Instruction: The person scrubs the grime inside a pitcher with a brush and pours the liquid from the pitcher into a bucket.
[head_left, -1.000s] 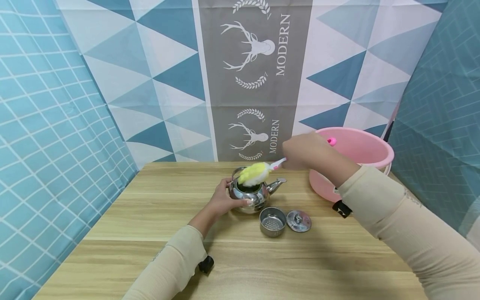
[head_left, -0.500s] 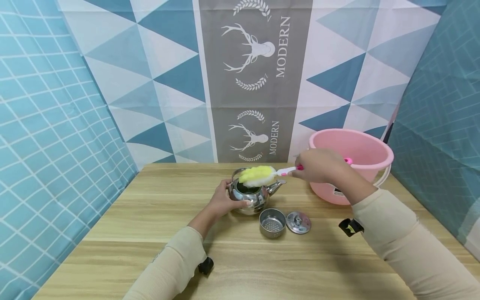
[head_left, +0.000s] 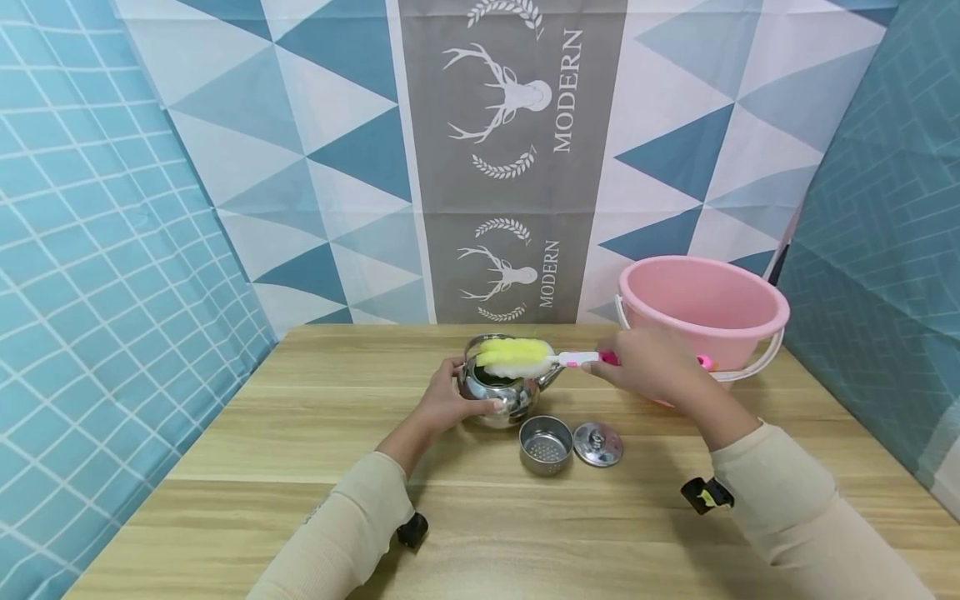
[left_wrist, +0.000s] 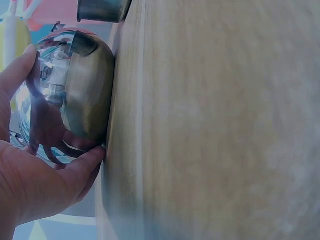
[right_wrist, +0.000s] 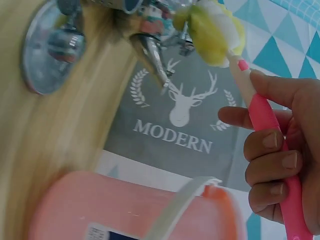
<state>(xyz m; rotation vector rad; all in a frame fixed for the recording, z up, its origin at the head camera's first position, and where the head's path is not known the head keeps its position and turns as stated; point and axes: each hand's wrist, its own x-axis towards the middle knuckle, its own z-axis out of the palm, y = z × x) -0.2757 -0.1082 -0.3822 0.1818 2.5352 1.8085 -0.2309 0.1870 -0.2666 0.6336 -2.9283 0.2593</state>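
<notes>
My left hand [head_left: 452,402] grips the side of a shiny metal teapot [head_left: 513,408], thumb near the top and fingers round the far side. In the left wrist view the teapot [left_wrist: 92,95] rests on the table, its polished wall mirroring the hand. With curled fingers my right hand [head_left: 651,363] holds the pink and white handle [right_wrist: 264,117] of a cleaning brush. The brush's yellow and white sponge head [head_left: 517,357] lies almost level over the teapot's open mouth, partly hiding it and the spout.
In front of the teapot stand a perforated metal strainer [head_left: 545,446] and a round metal lid [head_left: 597,444], side by side. A pink bucket [head_left: 701,296] with a white handle is at the back right of the wooden table [head_left: 315,433]. Patterned cloths hang behind and beside it.
My right hand has come down and to the right, away from the bucket's rim, and the brush has turned from slanted to nearly level. The left hand and teapot have stayed put.
</notes>
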